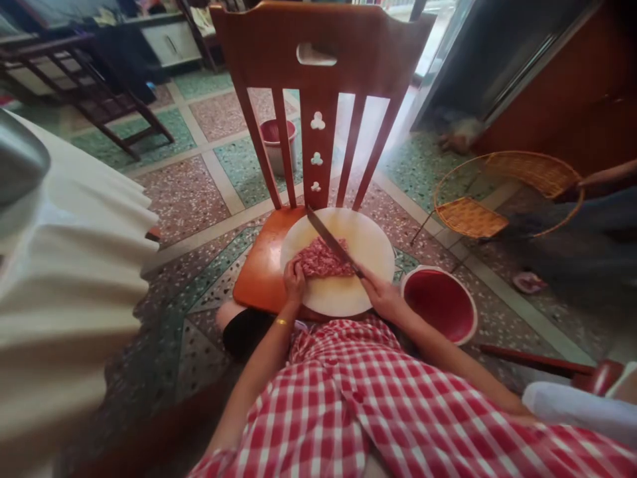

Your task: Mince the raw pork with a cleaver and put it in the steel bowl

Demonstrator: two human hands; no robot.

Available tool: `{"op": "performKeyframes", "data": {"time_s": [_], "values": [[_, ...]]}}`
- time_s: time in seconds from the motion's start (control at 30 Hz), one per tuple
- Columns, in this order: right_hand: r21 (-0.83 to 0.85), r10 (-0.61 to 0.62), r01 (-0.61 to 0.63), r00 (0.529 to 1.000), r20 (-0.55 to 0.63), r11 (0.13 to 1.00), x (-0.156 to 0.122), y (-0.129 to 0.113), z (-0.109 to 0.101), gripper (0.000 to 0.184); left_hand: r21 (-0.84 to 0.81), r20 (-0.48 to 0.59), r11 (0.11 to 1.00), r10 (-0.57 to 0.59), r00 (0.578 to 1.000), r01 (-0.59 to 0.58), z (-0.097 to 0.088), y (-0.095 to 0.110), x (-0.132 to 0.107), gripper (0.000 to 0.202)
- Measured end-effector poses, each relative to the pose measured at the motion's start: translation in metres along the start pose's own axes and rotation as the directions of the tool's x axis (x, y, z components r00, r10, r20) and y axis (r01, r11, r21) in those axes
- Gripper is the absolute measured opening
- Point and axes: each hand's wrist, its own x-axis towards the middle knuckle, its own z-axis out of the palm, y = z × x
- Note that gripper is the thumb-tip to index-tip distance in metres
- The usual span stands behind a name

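A round, pale cutting board (341, 302) rests on the wooden chair's seat (259, 269) in front of me. Chopped red meat (321, 262) lies in a heap across its middle. My right hand (381, 292) is closed round the handle of a long knife (328, 239), whose blade slants over the meat, tip toward the chair's back. Whether the edge touches the meat I cannot tell. At the heap's left end, my left hand (294, 282) has its fingers curled and pressed against the meat.
The chair's slatted back (318, 73) rises beyond the board. A red-lined bucket (440, 305) stands at the right, a bin (279, 146) behind the chair. On the right, another person's hand (607, 179) is at a wicker basket (532, 176). A draped cloth (84, 265) hangs at left.
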Motion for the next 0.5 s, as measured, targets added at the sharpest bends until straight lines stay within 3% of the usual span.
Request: {"op": "performKeyframes", "data": {"time_s": [0.1,0.2,0.3,0.43,0.5], "values": [[0.014,-0.083,0.085,0.992,-0.091,0.996,-0.001,-0.009,0.003,0.048,0.01,-0.015,1.0,0.006,1.0,-0.006,0.0,0.0,0.0,0.023],[-0.05,0.018,-0.017,1.0,0.025,0.999,-0.002,0.005,0.019,0.048,0.0,-0.003,1.0,0.0,1.0,0.0,-0.001,-0.001,0.0,0.022],[-0.094,0.14,-0.128,0.98,0.139,0.987,-0.003,0.015,0.017,0.047,-0.016,0.003,0.999,-0.028,1.0,0.028,0.0,-0.001,-0.001,0.02],[-0.037,0.019,-0.016,0.998,0.064,0.999,-0.002,0.001,-0.001,0.048,-0.072,-0.011,0.994,-0.081,0.997,0.08,0.001,-0.003,-0.002,0.021],[-0.03,-0.024,0.024,1.0,0.012,0.999,-0.001,0.001,0.002,0.049,-0.097,-0.02,0.991,-0.092,0.996,0.09,0.001,-0.006,-0.003,0.021]]}}
